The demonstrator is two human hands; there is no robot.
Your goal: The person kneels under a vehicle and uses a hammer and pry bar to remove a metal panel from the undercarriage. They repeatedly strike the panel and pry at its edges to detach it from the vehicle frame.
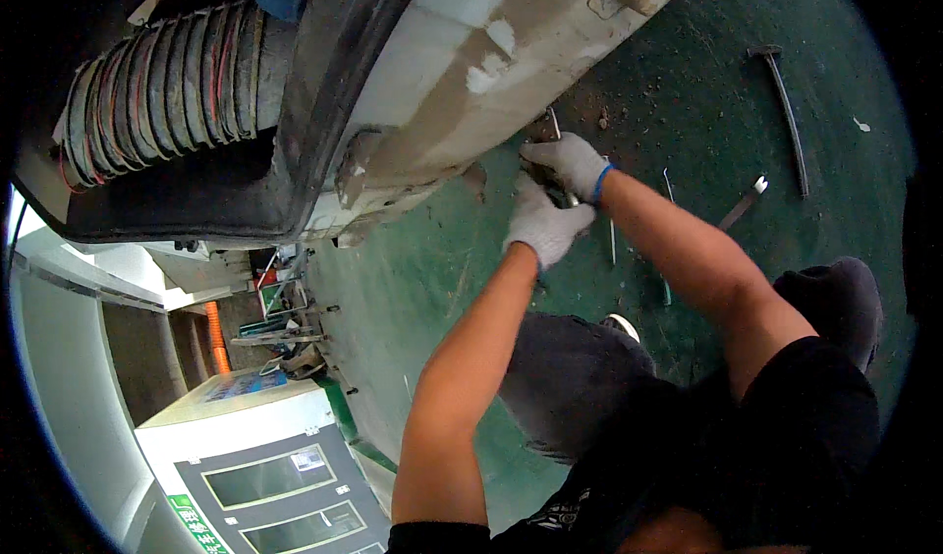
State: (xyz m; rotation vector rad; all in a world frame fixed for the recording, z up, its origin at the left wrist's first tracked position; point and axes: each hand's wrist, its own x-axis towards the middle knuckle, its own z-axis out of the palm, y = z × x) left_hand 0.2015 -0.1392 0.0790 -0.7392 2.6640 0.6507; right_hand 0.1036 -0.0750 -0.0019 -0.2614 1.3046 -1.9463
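In white work gloves, my left hand [546, 224] and my right hand [572, 164] are close together beside the lower edge of a car's sill [471, 83]. Both are closed around a metal tool [567, 199]; a shiny piece shows between them, and a thin bright end sticks out past my right hand toward the sill. My fingers cover most of the tool, so its kind cannot be made out. The sill has bare beige and whitish patches, and crumbs of dirt [629, 112] lie on the green floor below it.
On the floor to the right lie a hammer [789, 117], a flat bar with a shiny tip [744, 203], a thin rod [613, 242] and a slim tool with a green handle [667, 291]. My bent knees flank the work area. A grey cabinet [285, 495] and an orange hose [217, 338] are farther left.
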